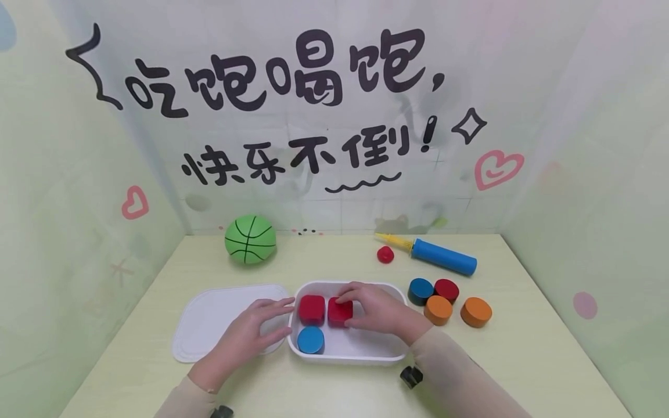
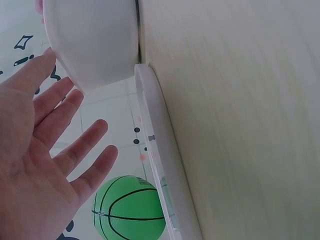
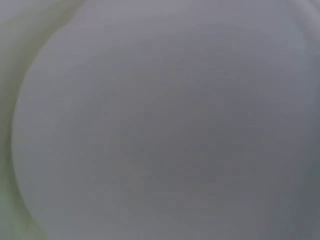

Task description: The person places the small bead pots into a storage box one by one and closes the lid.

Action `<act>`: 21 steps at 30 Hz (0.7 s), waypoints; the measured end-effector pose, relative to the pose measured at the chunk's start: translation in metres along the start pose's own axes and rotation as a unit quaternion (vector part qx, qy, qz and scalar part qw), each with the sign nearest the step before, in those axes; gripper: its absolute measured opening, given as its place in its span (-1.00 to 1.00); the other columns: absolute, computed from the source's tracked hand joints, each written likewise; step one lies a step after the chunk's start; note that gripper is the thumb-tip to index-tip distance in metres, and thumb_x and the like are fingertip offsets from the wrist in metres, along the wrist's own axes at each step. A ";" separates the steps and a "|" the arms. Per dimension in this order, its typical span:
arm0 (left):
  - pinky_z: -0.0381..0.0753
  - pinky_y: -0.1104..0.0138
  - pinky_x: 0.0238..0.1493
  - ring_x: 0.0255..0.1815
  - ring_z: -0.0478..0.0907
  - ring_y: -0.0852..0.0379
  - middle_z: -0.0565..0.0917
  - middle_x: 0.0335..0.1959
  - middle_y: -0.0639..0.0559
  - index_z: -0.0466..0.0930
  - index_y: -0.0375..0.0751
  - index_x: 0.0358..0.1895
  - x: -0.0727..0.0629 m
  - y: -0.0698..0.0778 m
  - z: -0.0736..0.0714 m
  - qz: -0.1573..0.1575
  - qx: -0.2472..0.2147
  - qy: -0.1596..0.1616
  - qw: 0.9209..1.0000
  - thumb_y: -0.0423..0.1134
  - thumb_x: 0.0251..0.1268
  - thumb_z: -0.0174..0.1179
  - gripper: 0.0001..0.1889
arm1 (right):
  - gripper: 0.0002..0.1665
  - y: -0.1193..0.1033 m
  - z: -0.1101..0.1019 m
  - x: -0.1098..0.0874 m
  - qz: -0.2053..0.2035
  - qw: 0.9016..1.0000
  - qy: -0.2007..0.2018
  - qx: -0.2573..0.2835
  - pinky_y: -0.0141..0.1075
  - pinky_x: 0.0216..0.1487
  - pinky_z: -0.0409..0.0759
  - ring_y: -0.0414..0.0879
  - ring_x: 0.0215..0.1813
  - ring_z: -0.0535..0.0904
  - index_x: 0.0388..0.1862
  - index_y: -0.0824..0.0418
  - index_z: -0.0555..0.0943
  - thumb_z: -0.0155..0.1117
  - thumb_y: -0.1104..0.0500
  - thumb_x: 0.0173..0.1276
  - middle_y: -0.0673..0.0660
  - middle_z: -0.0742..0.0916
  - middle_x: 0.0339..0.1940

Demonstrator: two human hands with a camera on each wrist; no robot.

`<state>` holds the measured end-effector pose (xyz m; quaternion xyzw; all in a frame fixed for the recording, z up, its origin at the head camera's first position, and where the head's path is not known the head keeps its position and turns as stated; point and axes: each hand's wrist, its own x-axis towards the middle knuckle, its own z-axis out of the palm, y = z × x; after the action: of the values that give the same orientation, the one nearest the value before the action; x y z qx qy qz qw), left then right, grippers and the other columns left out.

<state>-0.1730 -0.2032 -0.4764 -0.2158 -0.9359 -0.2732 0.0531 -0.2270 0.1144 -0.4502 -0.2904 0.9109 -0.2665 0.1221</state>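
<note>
A white plastic box (image 1: 360, 359) sits at the middle of the table. My right hand (image 1: 377, 309) reaches inside it, thumb and fingers around a red block (image 1: 340, 314). Left of that lie another red block (image 1: 312, 309) and a blue round block (image 1: 310, 340). My left hand (image 1: 250, 330), fingers spread, is at the box's left end; in the left wrist view the fingertips (image 2: 76, 96) are close against the box wall (image 2: 97, 45). The right wrist view holds mostly a blurred pale surface, and no hand shows there.
A white lid (image 1: 219, 310) lies left of the box. Behind are a green ball (image 1: 251, 239), a small red piece (image 1: 385, 254) and a blue pump (image 1: 444, 257) with a yellow nozzle. To the right stand blue (image 1: 420, 291), red (image 1: 447, 290) and orange (image 1: 476, 312) round blocks.
</note>
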 end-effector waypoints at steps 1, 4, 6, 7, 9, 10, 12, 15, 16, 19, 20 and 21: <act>0.62 -0.07 0.30 0.36 0.53 0.01 0.58 0.39 0.31 0.66 0.20 0.30 0.000 0.000 0.000 0.000 0.000 0.001 1.000 0.06 0.32 0.40 -0.52 | -0.33 0.000 -0.001 -0.002 -0.001 1.000 0.004 -0.001 -0.07 0.26 0.70 -0.02 0.36 0.54 0.30 -0.04 0.67 0.64 0.07 0.17 -0.01 0.64 0.34; 0.62 -0.07 0.30 0.35 0.54 0.01 0.59 0.39 0.30 0.66 0.19 0.29 0.000 0.001 0.000 0.000 -0.001 0.004 1.000 0.03 0.31 0.42 -0.52 | -0.34 0.000 -0.003 -0.011 -0.002 1.000 0.017 0.000 -0.05 0.27 0.70 -0.01 0.38 0.53 0.31 -0.05 0.66 0.62 0.07 0.19 -0.01 0.63 0.37; 0.62 -0.07 0.31 0.35 0.54 0.01 0.59 0.38 0.30 0.67 0.18 0.29 0.000 0.002 0.001 0.000 -0.002 0.004 1.000 0.02 0.30 0.42 -0.52 | -0.37 0.000 -0.005 -0.018 -0.003 1.000 0.026 -0.005 -0.02 0.29 0.68 -0.01 0.38 0.53 0.30 -0.05 0.66 0.60 0.06 0.22 -0.01 0.63 0.37; 0.62 -0.07 0.31 0.35 0.54 0.00 0.59 0.38 0.29 0.67 0.18 0.29 0.000 0.002 0.001 0.000 -0.003 0.003 1.000 0.01 0.31 0.42 -0.52 | -0.39 0.000 -0.006 -0.021 -0.003 1.000 0.030 -0.006 0.00 0.30 0.67 0.00 0.38 0.53 0.30 -0.04 0.67 0.58 0.06 0.24 -0.01 0.63 0.36; 0.61 -0.08 0.32 0.36 0.54 -0.01 0.59 0.39 0.28 0.66 0.17 0.30 0.000 0.003 0.001 0.001 -0.006 -0.001 1.000 0.02 0.31 0.42 -0.52 | -0.43 0.000 -0.008 -0.028 0.000 0.999 0.038 -0.007 0.03 0.31 0.66 0.00 0.38 0.53 0.28 -0.04 0.67 0.56 0.06 0.27 -0.02 0.64 0.35; 0.60 -0.09 0.33 0.36 0.53 -0.02 0.59 0.39 0.28 0.66 0.16 0.30 0.001 0.003 0.001 0.002 -0.007 -0.002 1.000 0.02 0.32 0.41 -0.52 | -0.45 0.000 -0.009 -0.032 0.001 0.999 0.043 -0.007 0.04 0.30 0.66 0.01 0.37 0.53 0.27 -0.03 0.68 0.55 0.07 0.28 -0.02 0.65 0.33; 0.59 -0.10 0.34 0.37 0.53 -0.04 0.58 0.40 0.27 0.66 0.15 0.30 0.001 0.003 0.001 0.004 -0.010 -0.004 1.000 0.02 0.33 0.41 -0.52 | -0.48 0.001 -0.012 -0.038 0.002 0.999 0.054 -0.005 0.02 0.29 0.68 0.01 0.36 0.54 0.25 -0.01 0.69 0.53 0.09 0.30 -0.01 0.66 0.31; 0.60 -0.11 0.33 0.37 0.53 -0.05 0.58 0.40 0.26 0.67 0.14 0.30 0.000 0.003 0.000 0.005 -0.013 0.001 1.000 0.00 0.30 0.43 -0.52 | -0.51 0.002 -0.015 -0.046 0.001 0.997 0.072 0.000 -0.04 0.24 0.72 0.00 0.35 0.57 0.23 0.02 0.70 0.53 0.12 0.31 -0.02 0.67 0.29; 0.60 -0.10 0.33 0.37 0.53 -0.04 0.58 0.40 0.27 0.67 0.14 0.29 0.000 0.003 0.000 0.003 -0.013 0.003 1.000 0.00 0.29 0.44 -0.51 | -0.52 0.003 -0.016 -0.048 0.001 0.997 0.079 0.002 -0.04 0.22 0.72 0.01 0.34 0.58 0.22 0.03 0.70 0.52 0.13 0.32 -0.01 0.68 0.28; 0.61 -0.08 0.32 0.36 0.54 -0.01 0.58 0.39 0.29 0.67 0.16 0.29 -0.001 0.001 0.000 -0.001 -0.014 0.007 1.000 0.00 0.27 0.45 -0.50 | -0.53 0.007 -0.018 -0.057 0.001 0.995 0.099 0.005 -0.05 0.19 0.74 0.01 0.33 0.59 0.20 0.04 0.71 0.54 0.13 0.30 -0.01 0.69 0.27; 0.61 -0.08 0.32 0.36 0.54 0.00 0.58 0.39 0.30 0.67 0.17 0.29 -0.001 0.001 0.000 -0.002 -0.015 0.007 1.000 0.00 0.27 0.45 -0.50 | -0.53 0.009 -0.019 -0.060 -0.001 0.994 0.107 0.004 -0.05 0.18 0.74 0.02 0.32 0.59 0.19 0.05 0.72 0.54 0.14 0.30 0.01 0.69 0.27; 0.62 -0.08 0.31 0.36 0.54 0.00 0.58 0.40 0.30 0.67 0.17 0.30 -0.001 0.001 0.000 -0.001 -0.015 0.007 1.000 0.01 0.27 0.45 -0.50 | -0.53 0.011 -0.020 -0.064 0.000 0.993 0.115 0.003 -0.04 0.17 0.75 0.03 0.32 0.60 0.19 0.05 0.72 0.55 0.14 0.29 0.01 0.69 0.27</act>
<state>-0.1719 -0.2027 -0.4764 -0.2142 -0.9314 -0.2890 0.0559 -0.1880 0.1680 -0.4356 -0.2572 0.9182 -0.3008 0.0172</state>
